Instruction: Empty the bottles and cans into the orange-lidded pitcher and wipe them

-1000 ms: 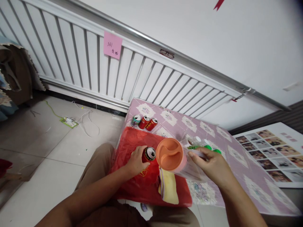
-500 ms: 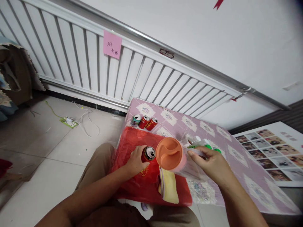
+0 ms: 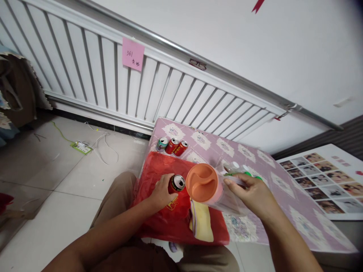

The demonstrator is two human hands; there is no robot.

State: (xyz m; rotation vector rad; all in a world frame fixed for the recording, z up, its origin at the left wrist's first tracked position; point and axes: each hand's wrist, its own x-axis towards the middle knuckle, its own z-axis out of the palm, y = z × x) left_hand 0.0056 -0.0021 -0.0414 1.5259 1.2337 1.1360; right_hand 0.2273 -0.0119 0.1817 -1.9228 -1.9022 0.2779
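Note:
My left hand (image 3: 160,192) is wrapped round a red drink can (image 3: 176,183) that stands on a red plastic bag (image 3: 159,221). My right hand (image 3: 252,194) grips a clear jug (image 3: 224,198) by its side, tilted so its orange lid (image 3: 202,182) faces me, right beside the can. A yellow cloth (image 3: 202,226) lies on the red bag below the jug. Bottles with green caps (image 3: 247,174) lie behind my right hand, partly hidden.
Three cans (image 3: 172,145) stand at the far corner of the low table with a lilac patterned cover (image 3: 278,200). A white radiator (image 3: 141,90) with a pink note (image 3: 132,54) runs behind. A power strip (image 3: 81,146) lies on the tiled floor. A photo sheet (image 3: 323,181) is at right.
Hardly anything differs; both hands keep their hold, and the whole view has shifted slightly as my head moved.

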